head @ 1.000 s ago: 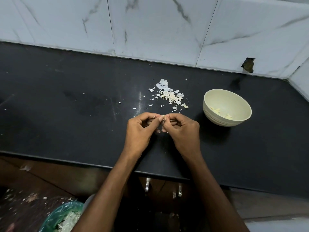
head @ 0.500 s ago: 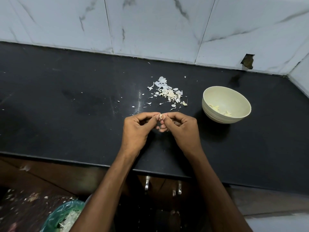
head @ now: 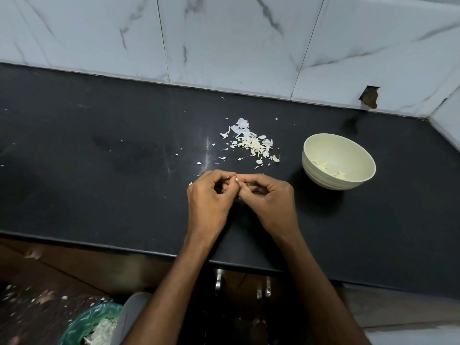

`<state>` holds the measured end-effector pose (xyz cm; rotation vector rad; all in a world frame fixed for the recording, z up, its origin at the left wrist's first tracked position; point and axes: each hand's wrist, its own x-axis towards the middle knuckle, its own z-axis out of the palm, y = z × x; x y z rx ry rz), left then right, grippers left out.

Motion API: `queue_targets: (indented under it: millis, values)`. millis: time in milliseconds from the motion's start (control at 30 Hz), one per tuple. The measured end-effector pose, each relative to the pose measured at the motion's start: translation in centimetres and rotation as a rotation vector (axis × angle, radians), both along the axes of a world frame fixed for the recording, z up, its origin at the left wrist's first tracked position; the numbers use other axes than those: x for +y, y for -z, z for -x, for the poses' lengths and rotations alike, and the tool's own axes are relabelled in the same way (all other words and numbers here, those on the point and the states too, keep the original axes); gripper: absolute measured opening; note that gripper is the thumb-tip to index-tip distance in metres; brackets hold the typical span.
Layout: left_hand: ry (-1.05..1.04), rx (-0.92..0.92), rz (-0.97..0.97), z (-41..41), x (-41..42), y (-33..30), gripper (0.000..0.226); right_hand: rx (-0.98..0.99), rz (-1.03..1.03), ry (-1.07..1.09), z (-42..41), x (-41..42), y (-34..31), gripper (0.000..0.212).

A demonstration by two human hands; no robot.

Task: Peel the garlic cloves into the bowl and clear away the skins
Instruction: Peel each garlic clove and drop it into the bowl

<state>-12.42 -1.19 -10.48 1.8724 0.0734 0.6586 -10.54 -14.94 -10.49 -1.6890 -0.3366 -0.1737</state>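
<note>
Above the black countertop (head: 99,145), near its front edge, a small pale garlic clove (head: 236,180) shows only as a sliver between the thumbs. Left hand (head: 210,197) and right hand (head: 270,200) meet, fingers tightly curled, pinching it. Papery skins (head: 251,144) lie just beyond; the cream bowl (head: 323,180) holds peeled cloves (head: 328,168).

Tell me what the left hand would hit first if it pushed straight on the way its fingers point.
The left hand points right, at the right hand, and their fingertips already meet around a small clove. It would press into that hand at once; the bowl lies well beyond.
</note>
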Motion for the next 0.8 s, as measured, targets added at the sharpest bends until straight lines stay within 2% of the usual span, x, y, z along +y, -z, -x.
queue_targets:
  millis: [333,400,467,567,600,633,700,800]
  values:
    - [0.036,-0.043,-0.01,0.3,0.1,-0.2,0.018,0.042,-0.048,0.038,0.1,-0.4,-0.5,0.009]
    - [-0.005,-0.078,-0.057,0.3,0.2,-0.4,0.008,0.07,-0.111,0.093,0.1,-0.7,-0.6,0.008]
    - [-0.05,-0.102,-0.131,0.0,0.4,-0.1,0.009,0.075,-0.132,0.132,0.2,-1.2,-0.7,0.007]
    - [-0.018,-0.091,-0.282,-0.1,0.3,0.4,0.053,0.094,-0.165,0.128,0.6,-1.8,-0.7,0.01]
    - [-0.006,-0.08,-0.307,-0.2,0.3,0.5,0.06,0.105,-0.193,0.119,0.7,-2.0,-0.8,0.011]
    - [-0.002,-0.078,-0.312,-0.3,0.2,0.5,0.056,0.113,-0.218,0.113,0.8,-2.1,-0.9,0.012]
    - [0.017,-0.085,-0.238,-0.4,0.2,0.5,0.031,0.112,-0.234,0.1,0.8,-2.3,-1.0,0.013]
    - [0.196,0.023,0.08,0.0,0.0,0.0,0.014,0.09,-0.191,0.077,0.6,-2.4,-0.8,0.013]
